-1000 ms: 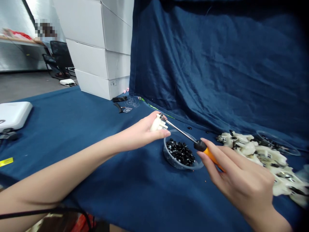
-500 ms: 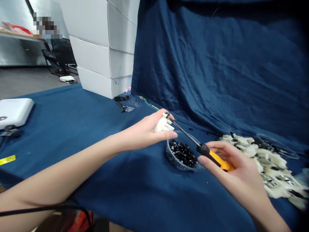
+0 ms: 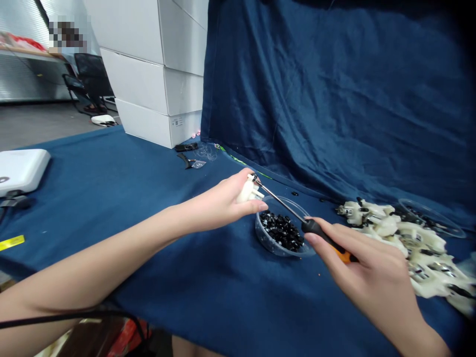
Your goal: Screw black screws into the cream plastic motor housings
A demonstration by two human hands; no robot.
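My left hand (image 3: pixel 226 201) is closed around a small white plastic part (image 3: pixel 248 191), held just left of a clear bowl (image 3: pixel 273 244) of small black pieces. My right hand (image 3: pixel 366 270) grips the orange and black handle of a screwdriver (image 3: pixel 316 229). The thin metal shaft reaches up and left over the bowl, and its tip touches the top of the white part.
A heap of white plastic parts (image 3: pixel 412 243) lies at the right, with a second clear dish (image 3: pixel 427 216) behind it. White boxes (image 3: pixel 156 74) are stacked at the back. A white device (image 3: pixel 20 168) sits far left. Blue cloth covers the table and hangs behind it.
My right hand has turned on the screwdriver handle, now covering most of the orange. The left hand and the white part have stayed almost still.
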